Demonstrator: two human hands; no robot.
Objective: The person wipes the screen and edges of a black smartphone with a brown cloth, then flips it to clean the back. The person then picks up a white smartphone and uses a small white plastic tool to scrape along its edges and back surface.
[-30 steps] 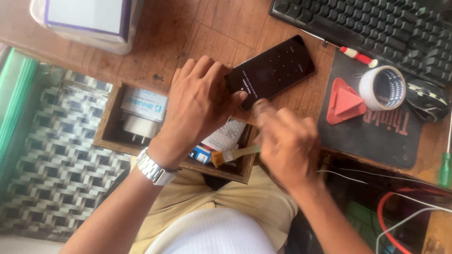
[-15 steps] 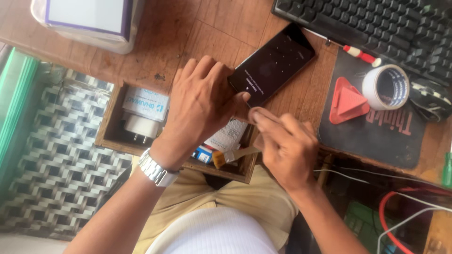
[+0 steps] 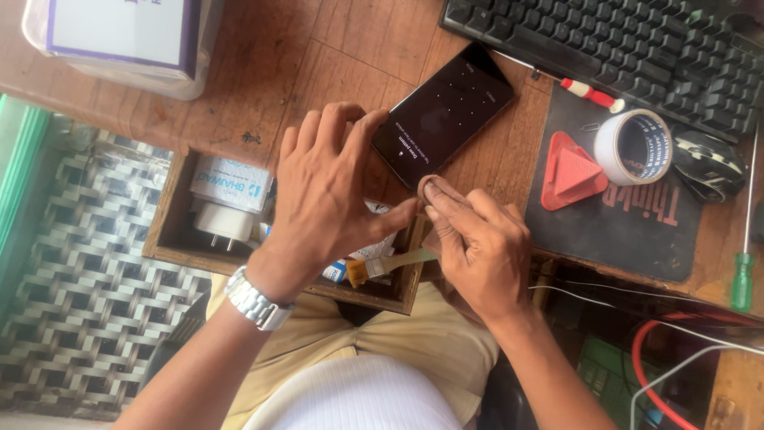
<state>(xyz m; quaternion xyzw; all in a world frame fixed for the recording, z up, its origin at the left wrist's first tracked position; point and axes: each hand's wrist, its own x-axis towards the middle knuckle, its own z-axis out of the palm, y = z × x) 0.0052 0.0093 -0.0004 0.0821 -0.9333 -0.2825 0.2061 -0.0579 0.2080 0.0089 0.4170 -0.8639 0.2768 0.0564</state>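
A black smartphone lies on the wooden desk, its dim screen showing a dot grid. My left hand, with a metal watch on the wrist, rests over the phone's near left end, fingertips touching its edge. My right hand is at the phone's near corner, thumb and forefinger pinched together on something too small to make out. Below the hands an open wooden drawer holds a white charger, a white box and a small tool with an orange tip.
A black keyboard lies at the back right. On a dark mat sit a red triangular pick and a tape roll. A red-handled screwdriver, a green-handled screwdriver, a plastic-wrapped box and red cables are around.
My right hand has slid up to the phone's near corner with its fingers pinched. The left hand stays on the phone's end.
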